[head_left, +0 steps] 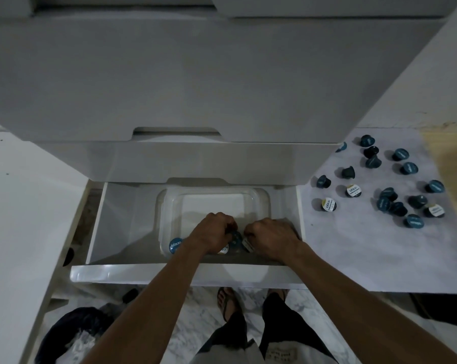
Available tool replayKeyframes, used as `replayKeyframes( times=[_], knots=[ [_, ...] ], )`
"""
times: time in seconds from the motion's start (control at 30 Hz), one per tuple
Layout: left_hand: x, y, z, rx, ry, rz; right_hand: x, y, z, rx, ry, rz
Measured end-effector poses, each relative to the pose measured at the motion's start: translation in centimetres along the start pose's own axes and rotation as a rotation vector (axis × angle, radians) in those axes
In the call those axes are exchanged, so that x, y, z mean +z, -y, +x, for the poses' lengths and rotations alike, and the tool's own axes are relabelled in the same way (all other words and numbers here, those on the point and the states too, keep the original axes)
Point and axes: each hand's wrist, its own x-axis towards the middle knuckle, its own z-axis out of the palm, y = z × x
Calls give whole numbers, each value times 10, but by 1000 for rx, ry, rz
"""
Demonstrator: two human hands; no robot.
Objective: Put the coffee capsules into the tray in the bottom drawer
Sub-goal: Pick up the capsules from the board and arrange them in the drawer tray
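The bottom drawer (pixel 122 222) stands pulled out, with a clear plastic tray (pixel 214 195) inside it. Both hands reach into the near end of the tray. My left hand (pixel 211 232) is curled over dark capsules, and a blue-lidded capsule (pixel 175 245) lies in the tray just left of it. My right hand (pixel 272 237) is closed on a capsule (pixel 247 245) at its fingertips. Another dark capsule (pixel 235 239) sits between the two hands. Several loose capsules (pixel 385 185), dark blue with blue or yellow lids, are scattered on the marble-patterned surface to the right.
White closed drawer fronts (pixel 185 82) rise above the open drawer. The drawer's front panel (pixel 185 274) is near my forearms. A dark bag (pixel 75 332) lies on the floor at lower left. My feet in sandals (pixel 228 300) stand below the drawer. A wooden board (pixel 448 164) lies at far right.
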Motion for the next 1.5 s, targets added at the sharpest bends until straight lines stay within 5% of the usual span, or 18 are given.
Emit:
replayKeyframes(
  times=[0.63, 1.07, 1.3, 1.5],
  knots=[
    [1, 3, -5, 11, 46, 67, 2, 4, -2, 25, 17, 31],
    [-32, -16, -31, 70, -304, -169, -26, 7, -26, 146, -317, 651],
    [-31, -94, -45, 118, -569, -317, -67, -32, -90, 149, -534, 794],
    [10, -218, -22, 259, -598, -359, -86, -142, -161, 204, -639, 818]
  ],
)
